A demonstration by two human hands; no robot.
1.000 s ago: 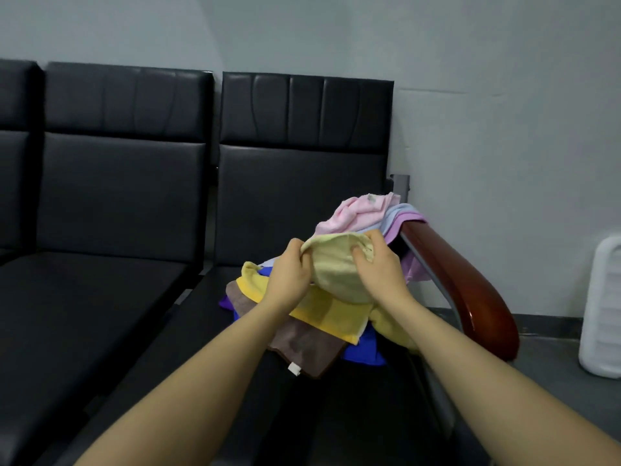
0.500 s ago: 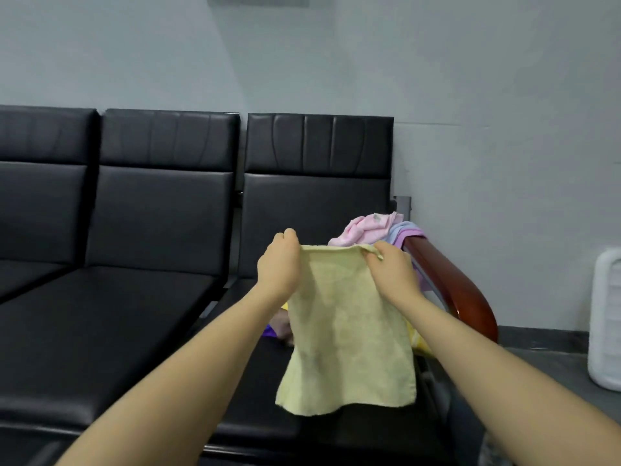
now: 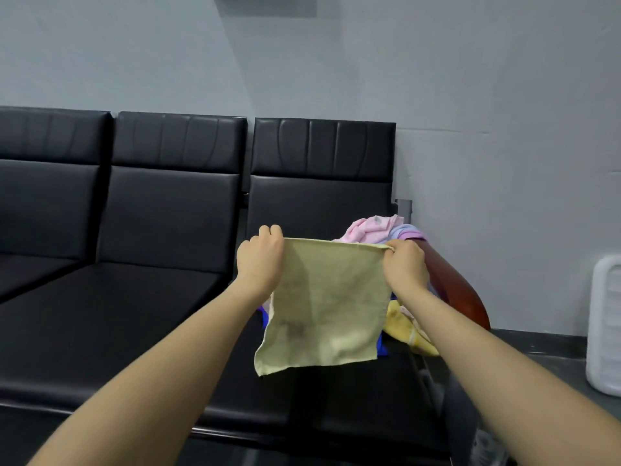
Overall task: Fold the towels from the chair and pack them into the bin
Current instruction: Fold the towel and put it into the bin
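Note:
A pale yellow-green towel [image 3: 324, 304] hangs flat in the air in front of the rightmost black chair [image 3: 319, 193]. My left hand [image 3: 260, 260] pinches its top left corner and my right hand [image 3: 405, 264] pinches its top right corner, with the top edge stretched between them. Behind it on the seat lies a pile of towels [image 3: 376, 228]: pink and lilac on top, a yellow one [image 3: 405, 327] and a bit of blue lower down. The hanging towel hides most of the pile. A white slatted bin [image 3: 605, 324] stands on the floor at the right edge.
A row of black padded chairs [image 3: 161, 213] runs to the left. A reddish-brown wooden armrest [image 3: 460, 297] curves down at the right end of the row, beside the pile. A grey wall stands behind, grey floor at the right.
The towel came up off the pile and opened out. My hands have drawn further apart, stretching its top edge taut. The view has tilted up and back.

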